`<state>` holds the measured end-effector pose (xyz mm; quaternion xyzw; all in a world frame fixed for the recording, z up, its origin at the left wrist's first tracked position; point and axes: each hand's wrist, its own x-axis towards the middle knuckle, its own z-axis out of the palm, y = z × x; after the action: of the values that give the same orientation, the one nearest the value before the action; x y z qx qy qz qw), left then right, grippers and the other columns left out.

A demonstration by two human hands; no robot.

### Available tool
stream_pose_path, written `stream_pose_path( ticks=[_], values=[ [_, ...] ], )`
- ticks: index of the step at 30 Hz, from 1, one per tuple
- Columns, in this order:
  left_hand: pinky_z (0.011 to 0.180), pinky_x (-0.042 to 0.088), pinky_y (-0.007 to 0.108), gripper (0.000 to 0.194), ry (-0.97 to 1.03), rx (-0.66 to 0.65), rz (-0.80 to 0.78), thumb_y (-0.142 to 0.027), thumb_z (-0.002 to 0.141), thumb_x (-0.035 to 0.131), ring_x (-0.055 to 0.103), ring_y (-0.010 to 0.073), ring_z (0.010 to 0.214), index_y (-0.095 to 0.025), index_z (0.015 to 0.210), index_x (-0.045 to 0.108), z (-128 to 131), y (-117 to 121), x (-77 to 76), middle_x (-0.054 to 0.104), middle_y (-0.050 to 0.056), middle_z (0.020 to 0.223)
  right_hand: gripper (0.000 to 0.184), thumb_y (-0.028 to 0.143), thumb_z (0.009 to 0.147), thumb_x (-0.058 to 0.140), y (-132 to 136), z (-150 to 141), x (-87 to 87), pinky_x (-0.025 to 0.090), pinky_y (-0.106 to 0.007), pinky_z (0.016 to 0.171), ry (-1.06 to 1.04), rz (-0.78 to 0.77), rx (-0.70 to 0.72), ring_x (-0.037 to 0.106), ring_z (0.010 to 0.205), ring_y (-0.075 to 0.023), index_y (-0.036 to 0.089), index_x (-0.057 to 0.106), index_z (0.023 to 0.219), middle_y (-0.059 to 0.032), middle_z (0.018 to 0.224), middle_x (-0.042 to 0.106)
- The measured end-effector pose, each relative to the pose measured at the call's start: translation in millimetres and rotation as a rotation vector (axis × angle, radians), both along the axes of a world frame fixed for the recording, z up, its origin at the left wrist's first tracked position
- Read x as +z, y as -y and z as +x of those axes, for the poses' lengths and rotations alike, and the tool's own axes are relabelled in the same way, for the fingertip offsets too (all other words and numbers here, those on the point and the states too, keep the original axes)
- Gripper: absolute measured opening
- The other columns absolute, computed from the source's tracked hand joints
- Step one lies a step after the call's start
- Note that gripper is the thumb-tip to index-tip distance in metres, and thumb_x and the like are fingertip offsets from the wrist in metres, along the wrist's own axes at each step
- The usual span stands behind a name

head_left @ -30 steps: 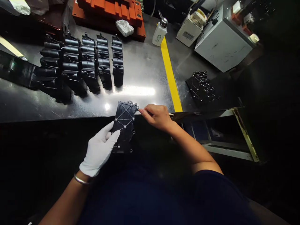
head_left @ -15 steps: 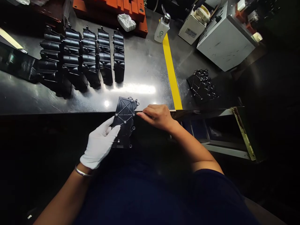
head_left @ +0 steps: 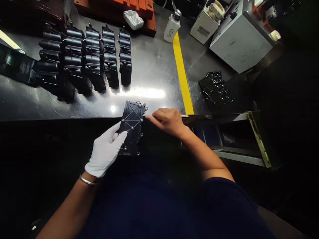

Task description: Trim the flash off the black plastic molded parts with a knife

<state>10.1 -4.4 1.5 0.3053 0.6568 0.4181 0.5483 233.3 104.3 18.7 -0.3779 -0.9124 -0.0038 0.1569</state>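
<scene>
In my left hand (head_left: 106, 149), which wears a white glove, I grip a black plastic part (head_left: 132, 127) by its left edge. Its upper face carries crossed ribs and small round bosses, and ring-shaped lugs line the right edge. The part is held over the front edge of the bench. My right hand (head_left: 168, 121), ungloved, is closed around a thin stick-like tool (head_left: 184, 116); a pale end sticks out behind the knuckles. Its front tip lies close to the part's upper right edge, and I cannot tell whether they touch.
Several black ribbed mouldings (head_left: 96, 59) stand in a row at left on the metal bench (head_left: 149, 71). A white pump bottle (head_left: 172, 26) stands near yellow tape (head_left: 183, 76). Another black part (head_left: 215, 86) lies right, below a grey metal box (head_left: 240, 41). Orange blocks (head_left: 151, 25) sit behind.
The right hand and its tool have shifted slightly relative to the black part, near its right edge. The left hand keeps the same grip. The whole view has moved slightly.
</scene>
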Motion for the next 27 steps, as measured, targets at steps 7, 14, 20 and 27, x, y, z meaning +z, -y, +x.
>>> stream_pose_path(
  ticks=[7,14,20,27],
  values=[
    [0.06,0.048,0.02,0.063,0.01,-0.008,0.009,-0.048,0.078,0.078,0.054,0.0095,0.059,-0.025,0.134,0.066,0.5,0.1,1.8,0.06,-0.005,0.064,0.056,0.052,0.102,0.045,2.7,0.9,-3.1,0.022,-0.028,0.054,0.008,-0.081,-0.086,0.052,0.054,-0.0099,0.015,0.07,0.067,-0.0032,0.06,0.064],
    [0.058,0.047,0.021,0.064,-0.016,-0.013,0.013,-0.048,0.078,0.077,0.051,0.0098,0.056,-0.024,0.135,0.065,0.7,0.1,1.7,0.058,-0.005,0.063,0.054,0.052,0.1,0.049,9.3,0.8,-9.2,0.025,-0.026,0.054,-0.082,-0.126,-0.129,0.053,0.054,-0.0092,0.015,0.072,0.068,-0.0033,0.06,0.067],
    [0.061,0.049,0.023,0.064,-0.021,-0.022,0.015,-0.048,0.078,0.076,0.055,0.0118,0.059,-0.024,0.136,0.064,-0.5,-0.2,0.6,0.062,-0.004,0.066,0.049,0.051,0.099,0.052,13.4,-0.4,-13.1,0.029,-0.026,0.056,-0.128,-0.167,-0.166,0.057,0.057,-0.0099,0.015,0.074,0.073,-0.0039,0.065,0.071],
    [0.066,0.052,0.025,0.064,-0.025,-0.018,0.016,-0.049,0.078,0.076,0.058,0.0139,0.063,-0.024,0.136,0.064,-0.7,0.5,-4.1,0.061,-0.004,0.065,0.046,0.049,0.098,0.055,14.9,0.6,-14.7,0.032,-0.024,0.057,-0.15,-0.209,-0.186,0.06,0.059,-0.0102,0.015,0.074,0.074,-0.0044,0.066,0.071]
  ],
)
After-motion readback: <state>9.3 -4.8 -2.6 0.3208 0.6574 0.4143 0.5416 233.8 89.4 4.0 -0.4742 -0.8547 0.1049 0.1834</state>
